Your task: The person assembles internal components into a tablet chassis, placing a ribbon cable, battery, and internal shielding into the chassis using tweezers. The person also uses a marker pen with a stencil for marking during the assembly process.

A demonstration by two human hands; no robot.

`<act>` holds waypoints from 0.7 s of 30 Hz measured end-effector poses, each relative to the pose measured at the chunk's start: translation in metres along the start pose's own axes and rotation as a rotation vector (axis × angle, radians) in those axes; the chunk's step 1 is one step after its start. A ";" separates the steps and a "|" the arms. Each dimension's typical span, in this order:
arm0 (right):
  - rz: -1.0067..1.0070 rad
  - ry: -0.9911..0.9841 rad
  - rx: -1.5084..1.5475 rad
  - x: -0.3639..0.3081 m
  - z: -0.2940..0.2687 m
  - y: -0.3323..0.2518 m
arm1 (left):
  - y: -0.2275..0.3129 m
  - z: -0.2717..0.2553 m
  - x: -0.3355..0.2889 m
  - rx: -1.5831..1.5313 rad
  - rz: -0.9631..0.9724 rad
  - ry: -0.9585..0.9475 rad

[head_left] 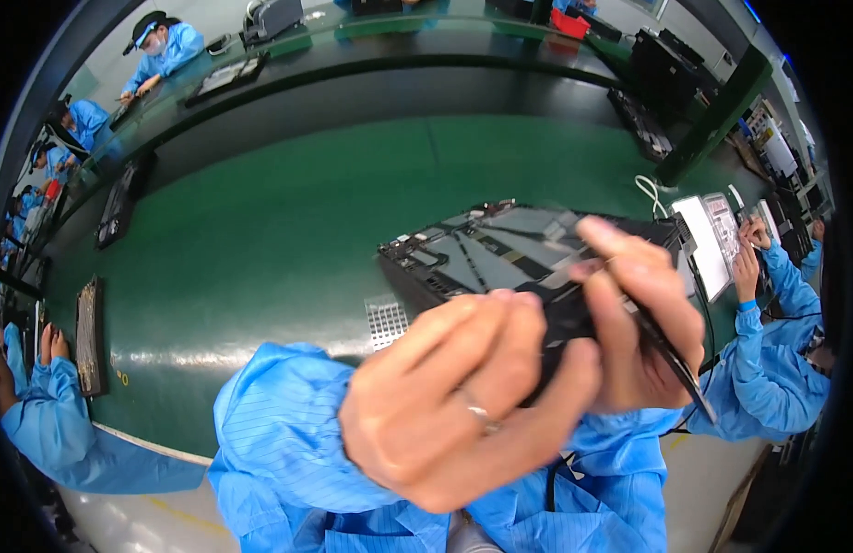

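Device (500, 244): opened-up black casing with grey panels inside, at the green bench (260, 212), just past the hands and partly covered by them
Left hand (445, 396): ring on, fingers bent, looks like it's pinching a black piece (569, 318)
Right hand (643, 304): curled round a thin dark strip (671, 355); fingertips too blurry to read
Sheet (387, 323): little dark squares, just beside the device
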State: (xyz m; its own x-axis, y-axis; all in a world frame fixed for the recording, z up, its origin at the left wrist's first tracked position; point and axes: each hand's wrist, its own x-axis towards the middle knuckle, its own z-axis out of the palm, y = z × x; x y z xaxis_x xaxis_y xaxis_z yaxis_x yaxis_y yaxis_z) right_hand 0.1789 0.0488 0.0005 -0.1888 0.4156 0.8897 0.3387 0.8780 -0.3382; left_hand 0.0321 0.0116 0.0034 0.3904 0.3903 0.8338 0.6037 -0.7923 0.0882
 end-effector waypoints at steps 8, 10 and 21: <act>0.024 0.202 -0.214 0.004 -0.046 0.054 | -0.064 0.037 -0.042 0.004 -0.280 -0.233; 0.213 0.303 -0.111 -0.001 -0.065 0.063 | -0.083 0.050 -0.060 0.043 -0.282 -0.265; 1.006 0.109 1.185 -0.061 -0.115 0.206 | -0.068 0.029 -0.013 0.059 -0.064 -0.357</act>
State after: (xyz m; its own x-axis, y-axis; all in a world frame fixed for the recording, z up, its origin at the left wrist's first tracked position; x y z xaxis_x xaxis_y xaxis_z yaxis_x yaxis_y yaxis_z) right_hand 0.3658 0.1768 -0.0887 -0.2559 0.9541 0.1558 -0.6241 -0.0400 -0.7803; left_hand 0.0059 0.0740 -0.0293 0.5624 0.5857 0.5837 0.6699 -0.7365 0.0937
